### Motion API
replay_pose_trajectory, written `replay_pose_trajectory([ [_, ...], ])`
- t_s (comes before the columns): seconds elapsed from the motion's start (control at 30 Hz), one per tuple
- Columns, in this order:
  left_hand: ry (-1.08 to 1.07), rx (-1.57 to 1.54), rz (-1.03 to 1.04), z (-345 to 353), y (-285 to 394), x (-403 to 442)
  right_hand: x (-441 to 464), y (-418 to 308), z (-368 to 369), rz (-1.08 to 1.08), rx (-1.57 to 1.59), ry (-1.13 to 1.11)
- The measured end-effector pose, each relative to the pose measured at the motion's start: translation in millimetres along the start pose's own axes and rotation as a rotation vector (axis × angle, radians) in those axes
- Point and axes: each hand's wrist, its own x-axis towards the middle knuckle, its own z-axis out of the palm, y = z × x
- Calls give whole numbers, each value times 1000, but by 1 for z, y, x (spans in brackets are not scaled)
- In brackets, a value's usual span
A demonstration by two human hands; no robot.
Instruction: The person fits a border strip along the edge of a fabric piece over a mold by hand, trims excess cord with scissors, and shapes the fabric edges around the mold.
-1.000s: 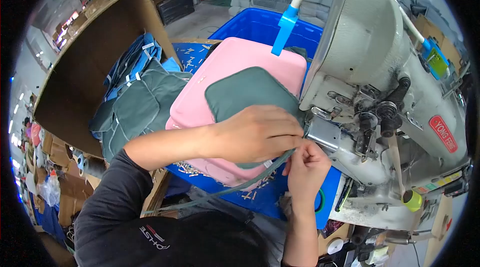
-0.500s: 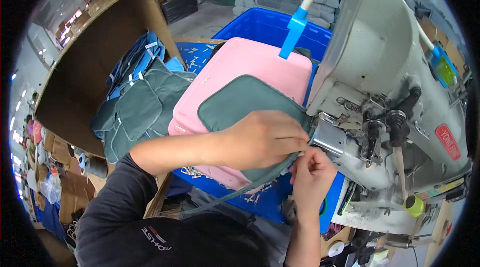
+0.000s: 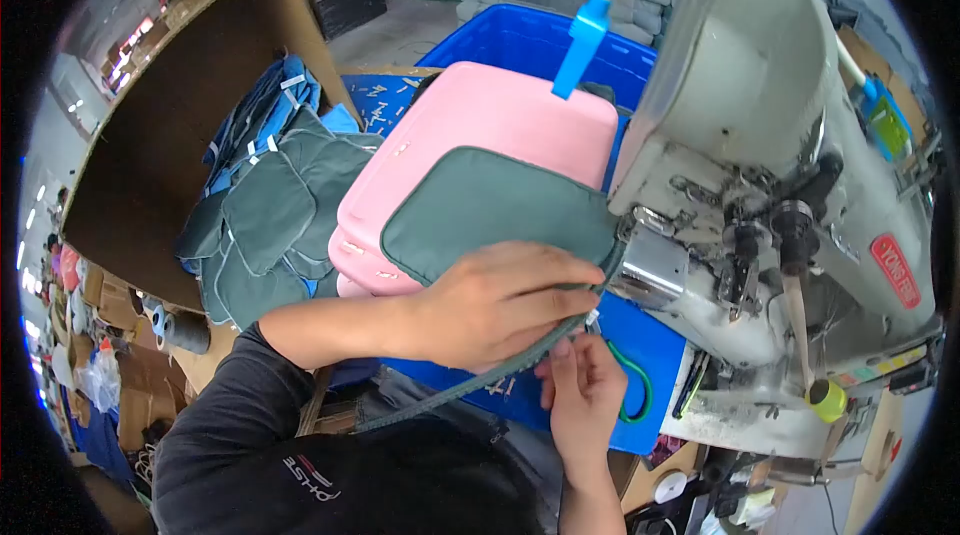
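Observation:
A dark green fabric panel [image 3: 490,205] lies on a pink board [image 3: 490,105], its right corner at the presser area of the grey sewing machine [image 3: 760,55]. My left hand [image 3: 505,303] rests on the panel's near edge, fingers pressed together along the green edging strip [image 3: 450,390]. That strip curves from the machine down toward my lap. Just below the strip, my right hand [image 3: 585,375] has its fingers curled near a small white tag [image 3: 592,318]; whether it pinches anything is hidden.
A cardboard box [image 3: 150,145] at the left holds green and blue fabric pieces [image 3: 270,205]. Behind the pink board stands a blue crate [image 3: 510,30]. Green-handled scissors [image 3: 645,385] lie beside my right hand. Thread spools [image 3: 185,330] stand at the left.
The panel has turned and extends further left and nearer. My right hand has dropped down and left, away from the machine, while my left hand has moved slightly down and flattened.

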Motion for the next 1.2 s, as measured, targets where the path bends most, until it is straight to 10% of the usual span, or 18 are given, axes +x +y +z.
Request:
replay_pose_trajectory([
  [0.47,-25,280,276,5,21,-12,-5,1,18,-153,280,199],
  [1.2,-77,141,90,9,-16,27,45,-26,2,-97,219,127],
])
